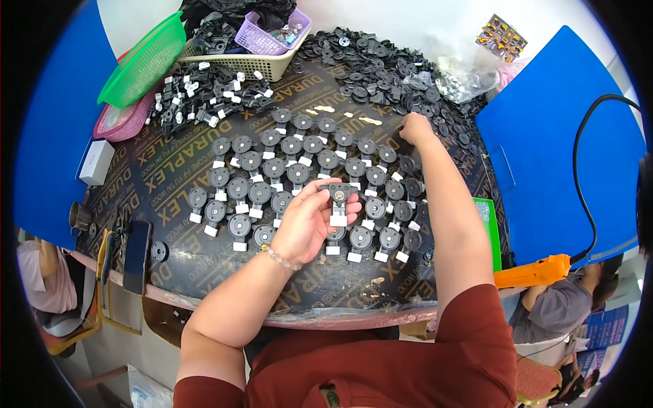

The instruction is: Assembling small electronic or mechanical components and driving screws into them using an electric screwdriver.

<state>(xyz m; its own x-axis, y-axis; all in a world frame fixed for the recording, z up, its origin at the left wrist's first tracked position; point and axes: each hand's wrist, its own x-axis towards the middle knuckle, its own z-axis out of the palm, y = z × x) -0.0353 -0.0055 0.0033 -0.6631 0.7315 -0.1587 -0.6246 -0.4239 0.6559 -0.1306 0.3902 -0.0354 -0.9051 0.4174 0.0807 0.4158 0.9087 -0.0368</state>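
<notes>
My left hand (304, 223) holds a black plastic part with a white block end (339, 219) above the middle of the table. A small round metal piece shows in the centre of the part. Under and around this hand stand rows of assembled black disc parts with white ends (298, 173). My right hand (415, 129) is stretched forward to the near edge of a heap of loose black discs (381, 71). Its fingers are curled downward, and what they grip, if anything, is hidden.
At the back left, black-and-white pieces (211, 95) lie heaped beside a green basket (146, 64), a beige basket (272, 66) and a purple basket (262, 39). A phone (137, 248) and a metal cup (79, 217) lie left. An orange power tool (534, 272) with a cable sits right.
</notes>
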